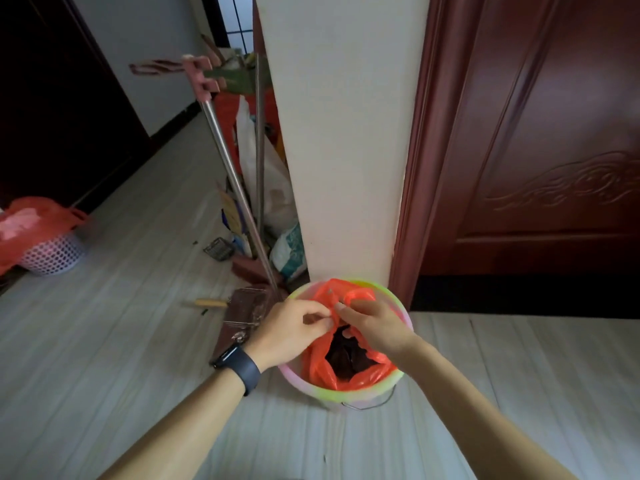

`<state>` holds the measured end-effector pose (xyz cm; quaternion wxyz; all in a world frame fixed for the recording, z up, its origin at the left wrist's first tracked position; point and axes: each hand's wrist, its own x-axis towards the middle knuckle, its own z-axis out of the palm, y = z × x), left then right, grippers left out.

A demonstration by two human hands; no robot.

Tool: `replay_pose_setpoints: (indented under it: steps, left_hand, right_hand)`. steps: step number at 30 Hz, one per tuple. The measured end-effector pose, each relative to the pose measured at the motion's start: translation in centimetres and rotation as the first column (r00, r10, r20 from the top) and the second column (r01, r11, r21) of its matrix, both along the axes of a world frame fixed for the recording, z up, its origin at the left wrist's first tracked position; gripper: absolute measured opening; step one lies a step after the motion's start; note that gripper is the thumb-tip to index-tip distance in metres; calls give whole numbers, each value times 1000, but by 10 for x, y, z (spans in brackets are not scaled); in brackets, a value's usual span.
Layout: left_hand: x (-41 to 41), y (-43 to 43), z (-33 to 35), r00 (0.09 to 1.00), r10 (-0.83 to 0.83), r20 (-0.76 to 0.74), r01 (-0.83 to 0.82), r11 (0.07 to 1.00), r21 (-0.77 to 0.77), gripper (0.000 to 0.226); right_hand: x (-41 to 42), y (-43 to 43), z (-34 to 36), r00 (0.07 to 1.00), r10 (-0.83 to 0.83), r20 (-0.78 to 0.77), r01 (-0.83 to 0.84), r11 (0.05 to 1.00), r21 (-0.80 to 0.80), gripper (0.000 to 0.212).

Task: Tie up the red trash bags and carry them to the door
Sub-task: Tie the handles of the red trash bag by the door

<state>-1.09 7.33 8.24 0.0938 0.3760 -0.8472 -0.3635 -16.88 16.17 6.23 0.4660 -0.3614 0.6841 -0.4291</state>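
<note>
While set in a bucket [399,373], a red trash bag [313,364] is held untied.
Its upper edge is pinched by curled fingers of the left hand [291,329] and the right hand [375,327]; a second red bag [38,209] is kept in a basket [52,256], well apart.

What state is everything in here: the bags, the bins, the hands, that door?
Near red bag: untied, mouth open, dark rubbish showing, sits in the bucket.
Bucket: upright on the floor, lined by that bag.
Left hand: pinches the bag's top edge.
Right hand: pinches the bag's handle.
Far red bag: in the basket, looks untied.
Basket: upright on the floor.
Door: looks shut.
</note>
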Motion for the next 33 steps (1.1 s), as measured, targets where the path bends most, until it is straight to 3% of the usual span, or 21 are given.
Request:
replay_pose_setpoints:
  steps: [4, 7, 10, 11, 15, 17, 19, 20, 22, 25, 27, 30, 31, 33]
  left_hand:
    - [5, 10, -18, 997, 24, -76, -17, 995, 96, 10]
    - [15, 10, -51, 984, 175, -26, -172, 981, 89, 10]
    - [25, 8, -95, 918, 359, 166, -339, 931, -138, 39]
    - [27, 8, -106, 882, 415, 225, -394, 909, -134, 53]
    - [23, 14, -133, 825, 503, 257, -562, 780, 276, 89]
    - [15, 16, -139, 790, 563, 242, -608, 671, 424, 88]
    - [8, 14, -143, 733, 643, 220, -654, 579, 487, 85]
    - [7, 11, -147, 703, 675, 222, -676, 538, 504, 84]
    - [6, 11, -148, 663, 708, 242, -704, 481, 523, 75]
    - [1, 20, -139, 658, 720, 220, -704, 483, 521, 77]
    - [-1, 24, -136, 646, 740, 185, -697, 474, 539, 79]
    - [-2, 18, -149, 647, 750, 138, -676, 480, 558, 89]
    - [-1, 14, -159, 661, 741, 117, -653, 490, 578, 91]
    - [-4, 8, -176, 660, 746, 85, -592, 448, 670, 97]
  right_hand:
    - [1, 8, -12, 988, -147, 41, 148, 989, -29, 32]
    - [-1, 12, -22, 938, -302, 170, 315, 948, -52, 18]
    - [-14, 13, -20, 882, -460, 104, 466, 883, -46, 14]
    - [-19, 13, -17, 863, -502, 62, 505, 863, -37, 12]
    - [-39, 30, -11, 785, -555, -275, 546, 830, -117, 60]
    - [-44, 37, -9, 757, -422, -499, 452, 890, -67, 98]
    - [-49, 40, -13, 725, -99, -681, 323, 923, 210, 119]
    - [-52, 41, -18, 696, 81, -714, 277, 887, 370, 121]
    - [-56, 42, -27, 650, 353, -673, 194, 780, 595, 113]
    - [-55, 39, -31, 650, 526, -548, 5, 719, 695, 70]
    - [-52, 30, -28, 690, 451, -566, -41, 805, 592, 54]
    - [-51, 15, -2, 842, 53, -537, 67, 977, 201, 26]
    - [-52, 11, 12, 868, -105, -484, 148, 988, 50, 25]
    - [-56, 9, 44, 845, -379, -377, 313, 923, -225, 19]
